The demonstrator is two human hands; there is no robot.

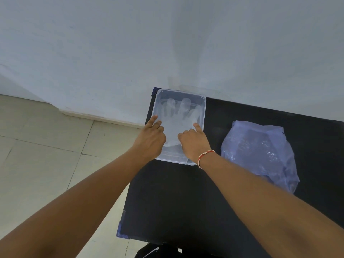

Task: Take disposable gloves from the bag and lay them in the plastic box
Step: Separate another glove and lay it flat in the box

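A clear plastic box [203,107] stands at the far left of the black table. Inside it lies a translucent disposable glove [176,118], flat, its fingers spread toward the wall. My left hand [150,138] rests over the box's left side, index finger stretched onto the glove's edge. My right hand [193,142] is over the box's near right part, index finger pressing on the glove, other fingers curled. Whether either hand pinches the glove I cannot tell. The bluish plastic bag [260,151] lies crumpled on the table to the right of the box.
The black table [176,202] stands against a pale wall [167,43]; its left edge drops to a tiled floor [46,155]. A red-and-white thread band [204,156] circles my right wrist. Dark clothing shows at the bottom edge.
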